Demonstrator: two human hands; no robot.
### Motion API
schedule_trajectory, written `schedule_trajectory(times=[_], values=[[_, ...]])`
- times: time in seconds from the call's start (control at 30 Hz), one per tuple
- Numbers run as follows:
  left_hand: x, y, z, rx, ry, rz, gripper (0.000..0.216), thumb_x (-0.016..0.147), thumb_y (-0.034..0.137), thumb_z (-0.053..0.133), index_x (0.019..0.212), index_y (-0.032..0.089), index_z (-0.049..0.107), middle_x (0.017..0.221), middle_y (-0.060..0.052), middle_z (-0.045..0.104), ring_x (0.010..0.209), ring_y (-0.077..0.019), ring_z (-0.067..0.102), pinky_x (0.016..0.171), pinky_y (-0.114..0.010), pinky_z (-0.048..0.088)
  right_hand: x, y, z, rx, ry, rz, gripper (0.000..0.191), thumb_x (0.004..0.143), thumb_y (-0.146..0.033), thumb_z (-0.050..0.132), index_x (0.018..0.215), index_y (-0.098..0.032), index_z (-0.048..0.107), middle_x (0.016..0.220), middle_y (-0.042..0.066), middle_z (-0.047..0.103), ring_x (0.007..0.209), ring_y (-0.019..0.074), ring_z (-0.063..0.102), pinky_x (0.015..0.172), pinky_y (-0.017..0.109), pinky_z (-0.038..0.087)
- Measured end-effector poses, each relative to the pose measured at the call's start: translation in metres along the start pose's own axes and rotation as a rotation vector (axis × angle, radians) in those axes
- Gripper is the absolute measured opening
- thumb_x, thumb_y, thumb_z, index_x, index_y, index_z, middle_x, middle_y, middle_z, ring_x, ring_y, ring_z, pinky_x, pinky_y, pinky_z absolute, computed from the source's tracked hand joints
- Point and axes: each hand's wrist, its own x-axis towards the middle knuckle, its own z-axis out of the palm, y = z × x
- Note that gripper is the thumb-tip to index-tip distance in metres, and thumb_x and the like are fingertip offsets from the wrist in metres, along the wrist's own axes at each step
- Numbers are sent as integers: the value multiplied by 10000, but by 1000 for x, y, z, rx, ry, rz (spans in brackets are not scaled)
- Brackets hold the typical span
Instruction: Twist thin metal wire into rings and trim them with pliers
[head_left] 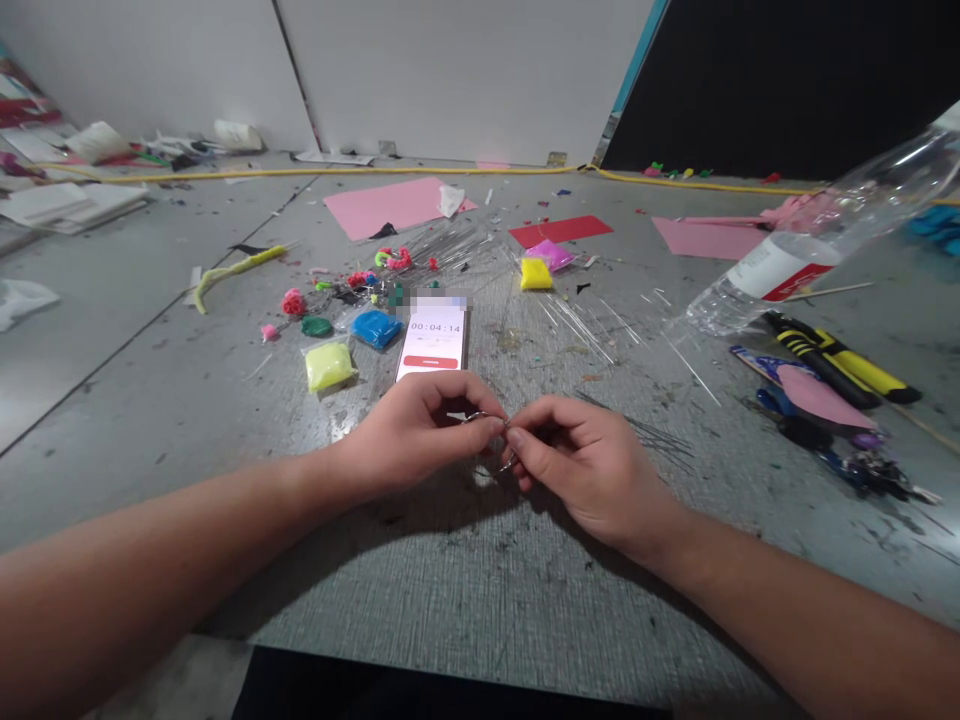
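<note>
Wire [481, 413], silvery and curved, lies between the two hands over the desk [450, 590]; left hand [420, 425] is closed to a pinch, thumb and forefinger gripping it; right hand [585, 460] pinches it likewise, fingers curled, the fingertips of both nearly meeting; a phone [433, 345] reading 00:04:14 lies just beyond the left hand; a clear bottle [780, 265] is farther off, right.
</note>
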Motion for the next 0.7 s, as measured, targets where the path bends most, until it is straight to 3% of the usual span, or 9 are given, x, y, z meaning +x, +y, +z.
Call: schedule_trajectory(times=[0.13, 0.47, 0.7], values=[[0, 1, 0, -23, -19, 19, 58, 770, 186, 719, 781, 146, 679, 746, -20, 702, 695, -122, 649, 643, -237, 517, -1, 0, 0, -57, -8, -62, 152, 915, -334, 696, 887, -185, 692, 718, 3, 676, 601, 102, 598, 545, 242, 486], [-4, 2, 6, 44, 61, -87, 77, 675, 183, 684, 738, 160, 648, 683, 0, 645, 634, -120, 576, 572, -242, 448, -2, -5, 2, -266, 28, -198, 111, 911, -292, 666, 859, -195, 681, 718, 1, 691, 628, 122, 616, 572, 272, 480], [-7, 0, 8, 289, 94, 59, 52, 727, 211, 663, 749, 169, 642, 690, -6, 643, 641, -132, 563, 581, -266, 443, -4, -3, 4, -187, 13, -99, 115, 905, -295, 663, 878, -186, 685, 694, -7, 662, 593, 115, 599, 542, 261, 478]])
